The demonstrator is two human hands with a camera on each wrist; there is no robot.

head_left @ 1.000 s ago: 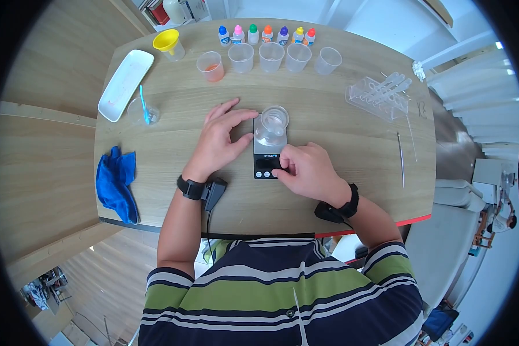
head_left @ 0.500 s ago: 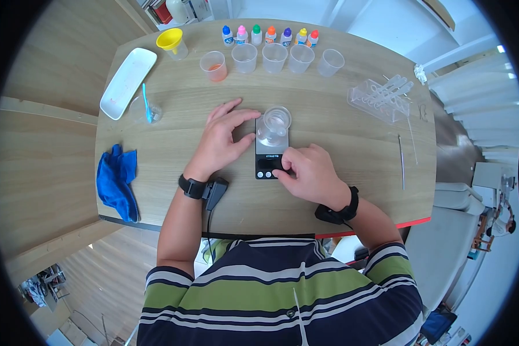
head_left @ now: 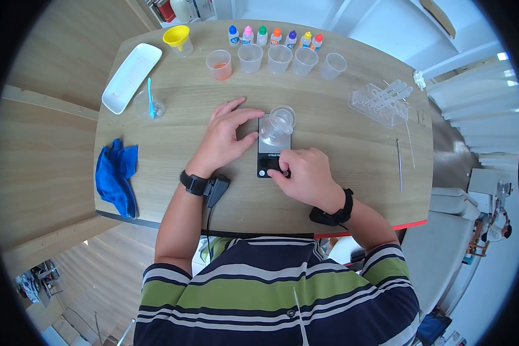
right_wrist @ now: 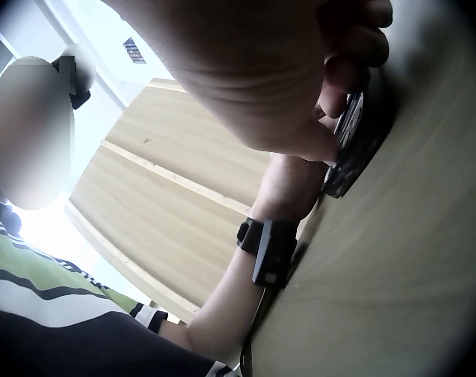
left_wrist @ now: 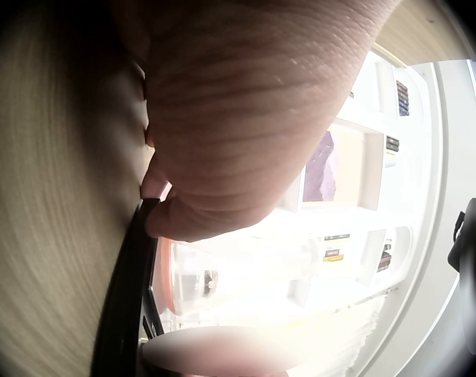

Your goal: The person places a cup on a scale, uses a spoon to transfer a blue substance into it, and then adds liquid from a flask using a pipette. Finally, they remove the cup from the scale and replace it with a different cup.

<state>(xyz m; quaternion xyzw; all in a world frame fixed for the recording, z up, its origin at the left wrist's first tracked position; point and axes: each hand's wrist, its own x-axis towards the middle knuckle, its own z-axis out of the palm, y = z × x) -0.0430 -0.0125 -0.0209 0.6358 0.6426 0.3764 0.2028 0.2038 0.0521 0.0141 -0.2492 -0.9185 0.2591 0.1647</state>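
Observation:
A black digital scale [head_left: 263, 164] lies on the table, a clear round container [head_left: 275, 131] on its silver plate, with a second clear ring-shaped rim above it. Beside the plate's left edge, my left hand [head_left: 225, 138] has its fingers spread and relaxed, index fingertip touching the scale's upper left corner. My right hand [head_left: 308, 176] grips the scale's lower right part, fingers curled and thumb over the button area. In the right wrist view, thumb and fingers meet the scale [right_wrist: 349, 169]; the fingertips are partly hidden.
Several clear cups [head_left: 279, 59], one cup with orange liquid [head_left: 221, 70], and dye bottles [head_left: 262, 37] line the back. At left are a white tray [head_left: 124, 81], a cup with a blue stirrer [head_left: 150, 104] and blue cloth [head_left: 115, 176]. A clear rack [head_left: 380, 104] and metal rod [head_left: 399, 167] lie right.
The head view has shifted slightly. My right thumb has moved a little left across the scale's button area. My left hand stays beside the scale, and the container remains on the plate.

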